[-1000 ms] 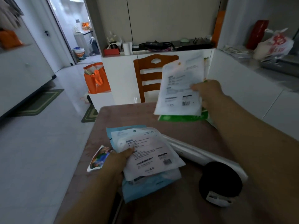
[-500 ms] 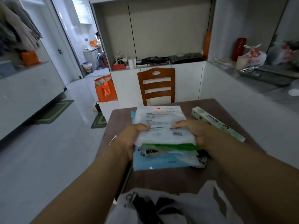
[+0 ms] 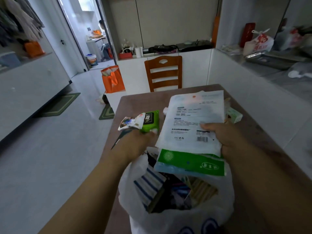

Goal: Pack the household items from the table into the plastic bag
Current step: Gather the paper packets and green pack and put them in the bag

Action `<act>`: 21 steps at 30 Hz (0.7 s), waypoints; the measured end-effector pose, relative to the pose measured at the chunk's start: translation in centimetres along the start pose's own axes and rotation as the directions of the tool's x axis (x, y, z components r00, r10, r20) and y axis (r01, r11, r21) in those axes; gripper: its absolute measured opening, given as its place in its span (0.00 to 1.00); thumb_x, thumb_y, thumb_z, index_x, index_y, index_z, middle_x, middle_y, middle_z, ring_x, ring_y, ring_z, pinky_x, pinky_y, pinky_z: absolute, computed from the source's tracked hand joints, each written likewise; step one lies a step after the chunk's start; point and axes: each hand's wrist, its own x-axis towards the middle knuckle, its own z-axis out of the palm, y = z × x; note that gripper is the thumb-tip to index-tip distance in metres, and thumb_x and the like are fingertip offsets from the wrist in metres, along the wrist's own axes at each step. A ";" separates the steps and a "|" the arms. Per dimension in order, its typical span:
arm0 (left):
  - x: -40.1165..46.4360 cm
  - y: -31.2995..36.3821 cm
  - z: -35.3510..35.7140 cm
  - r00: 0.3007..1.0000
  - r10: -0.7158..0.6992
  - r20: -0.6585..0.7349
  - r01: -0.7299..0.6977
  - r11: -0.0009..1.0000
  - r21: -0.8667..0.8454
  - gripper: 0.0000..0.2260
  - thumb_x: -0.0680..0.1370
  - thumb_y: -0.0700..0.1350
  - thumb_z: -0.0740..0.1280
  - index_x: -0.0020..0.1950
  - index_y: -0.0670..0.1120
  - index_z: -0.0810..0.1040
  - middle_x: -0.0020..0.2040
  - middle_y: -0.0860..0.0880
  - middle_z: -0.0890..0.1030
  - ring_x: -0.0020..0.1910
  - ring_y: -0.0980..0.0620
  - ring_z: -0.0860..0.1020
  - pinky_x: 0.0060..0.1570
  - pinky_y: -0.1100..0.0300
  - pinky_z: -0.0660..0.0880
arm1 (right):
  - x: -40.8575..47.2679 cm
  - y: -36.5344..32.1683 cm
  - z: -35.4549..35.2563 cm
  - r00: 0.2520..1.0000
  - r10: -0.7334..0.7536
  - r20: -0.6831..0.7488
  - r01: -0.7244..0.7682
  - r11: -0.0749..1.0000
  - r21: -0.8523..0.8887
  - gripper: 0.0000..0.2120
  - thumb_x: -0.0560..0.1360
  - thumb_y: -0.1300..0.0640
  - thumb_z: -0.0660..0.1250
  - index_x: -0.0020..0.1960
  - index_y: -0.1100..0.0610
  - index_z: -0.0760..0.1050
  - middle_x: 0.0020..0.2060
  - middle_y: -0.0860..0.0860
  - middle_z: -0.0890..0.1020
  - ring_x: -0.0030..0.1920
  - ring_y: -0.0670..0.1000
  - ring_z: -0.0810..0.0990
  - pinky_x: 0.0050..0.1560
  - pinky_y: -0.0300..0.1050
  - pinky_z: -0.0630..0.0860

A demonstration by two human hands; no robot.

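A stack of flat packets point(image 3: 194, 130) is pinched by the right hand point(image 3: 224, 137) above the plastic bag point(image 3: 168, 217). The bag's rim is gripped by the left hand point(image 3: 135, 146).

The plastic bag point(image 3: 168, 215) is thin, white, faintly translucent film, crinkled at its mouth. The white packet point(image 3: 192, 125) looks like smooth matt plastic with printed text, and the green-edged packet point(image 3: 190, 163) beneath it has a slight sheen. The green wipes pack point(image 3: 151, 121) is soft glossy plastic. Inside the bag, a striped cloth point(image 3: 148, 184) looks woven and matt. The surface point(image 3: 140, 102) is a dull brown, smooth finish. The chair point(image 3: 163, 73) is varnished wood, and the floor point(image 3: 50, 149) is pale glossy tile.
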 end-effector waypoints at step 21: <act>-10.3 -0.6 -2.8 0.926 -0.317 -0.205 0.059 0.657 -0.752 0.09 0.80 0.42 0.61 0.43 0.39 0.74 0.42 0.43 0.83 0.24 0.54 0.60 0.25 0.64 0.60 | -6.8 9.1 -1.1 0.835 0.544 -0.079 -0.538 0.838 0.089 0.10 0.79 0.67 0.57 0.46 0.70 0.76 0.29 0.61 0.79 0.24 0.57 0.79 0.28 0.44 0.79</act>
